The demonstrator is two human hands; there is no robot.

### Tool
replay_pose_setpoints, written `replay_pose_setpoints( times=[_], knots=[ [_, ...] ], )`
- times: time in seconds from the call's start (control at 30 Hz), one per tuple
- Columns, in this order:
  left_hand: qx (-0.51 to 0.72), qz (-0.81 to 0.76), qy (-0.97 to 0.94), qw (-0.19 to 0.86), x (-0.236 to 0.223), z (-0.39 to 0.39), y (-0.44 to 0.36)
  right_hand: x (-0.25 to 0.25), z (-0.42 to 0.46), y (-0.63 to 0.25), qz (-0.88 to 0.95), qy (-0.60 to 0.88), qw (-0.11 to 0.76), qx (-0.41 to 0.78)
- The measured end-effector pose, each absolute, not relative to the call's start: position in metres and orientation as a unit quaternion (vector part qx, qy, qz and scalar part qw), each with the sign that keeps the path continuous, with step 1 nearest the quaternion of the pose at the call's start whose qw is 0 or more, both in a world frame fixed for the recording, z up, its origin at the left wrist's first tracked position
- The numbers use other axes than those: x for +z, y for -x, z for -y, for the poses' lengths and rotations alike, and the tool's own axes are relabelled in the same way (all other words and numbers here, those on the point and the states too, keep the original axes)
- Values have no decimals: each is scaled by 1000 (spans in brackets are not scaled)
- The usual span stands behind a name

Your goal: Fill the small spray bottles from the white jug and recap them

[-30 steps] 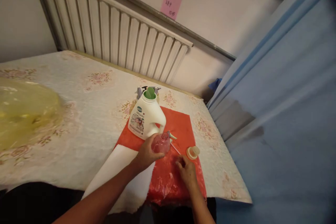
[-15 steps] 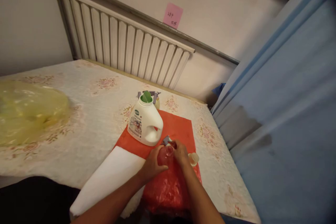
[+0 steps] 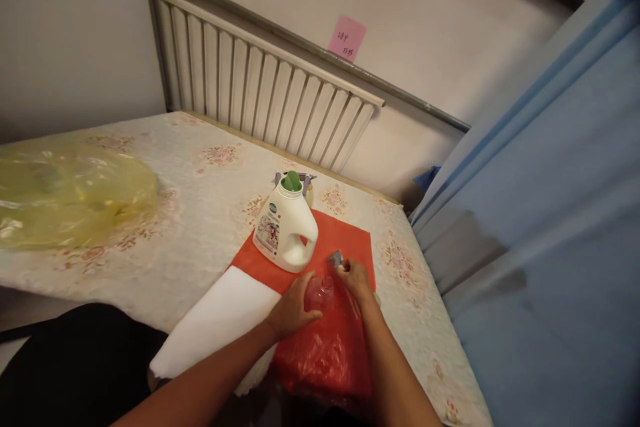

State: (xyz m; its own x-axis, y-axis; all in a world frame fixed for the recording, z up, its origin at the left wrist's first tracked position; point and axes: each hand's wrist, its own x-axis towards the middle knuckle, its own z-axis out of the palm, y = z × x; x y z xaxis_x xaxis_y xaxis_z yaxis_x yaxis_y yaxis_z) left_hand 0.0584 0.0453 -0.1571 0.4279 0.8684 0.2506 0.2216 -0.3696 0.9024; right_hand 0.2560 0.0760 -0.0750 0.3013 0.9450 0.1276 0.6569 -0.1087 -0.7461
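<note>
My left hand [image 3: 294, 307] is wrapped round a clear bottle [image 3: 320, 291], its open neck facing up. My right hand [image 3: 355, 277] pinches a grey spray head [image 3: 335, 258] just beyond and to the right of that neck, apart from it. A thin tube seems to run down below the right hand. Beyond the left hand stands a white detergent jug [image 3: 286, 230] with a green spout [image 3: 291, 180] at its mouth. Under these lies a red cloth [image 3: 345, 230], covered nearer me by shiny red plastic [image 3: 320, 353].
Behind the jug, a grey-topped spray bottle [image 3: 310, 197] is partly hidden. White folded material [image 3: 220, 320] lies left of the red cloth. A yellow plastic bag [image 3: 75, 197] sits on the flowered bed cover [image 3: 200, 207]. A radiator [image 3: 260, 83] lines the wall; a blue curtain [image 3: 540, 213] hangs right.
My right hand has moved the spray head away from the bottle neck, up and to the right. The left hand still holds the bottle. The view has shifted a little left.
</note>
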Motion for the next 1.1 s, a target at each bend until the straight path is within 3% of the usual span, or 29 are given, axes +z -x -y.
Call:
replay_pose_setpoints(
  times=[0.3, 0.53, 0.83, 1.1],
  knots=[
    [380, -384, -743, 395, -160, -45, -60, 7, -40, -287, 481, 612, 570, 264],
    [384, -388, -748, 378, -162, -44, -61, 38, -23, -257, 412, 467, 713, 321],
    [383, -392, -750, 370, -166, -45, -61, 15, -30, -225, 423, 479, 706, 306],
    [399, -373, -754, 365, -174, -47, -62, -22, -30, -221, 498, 525, 627, 288]
  ],
)
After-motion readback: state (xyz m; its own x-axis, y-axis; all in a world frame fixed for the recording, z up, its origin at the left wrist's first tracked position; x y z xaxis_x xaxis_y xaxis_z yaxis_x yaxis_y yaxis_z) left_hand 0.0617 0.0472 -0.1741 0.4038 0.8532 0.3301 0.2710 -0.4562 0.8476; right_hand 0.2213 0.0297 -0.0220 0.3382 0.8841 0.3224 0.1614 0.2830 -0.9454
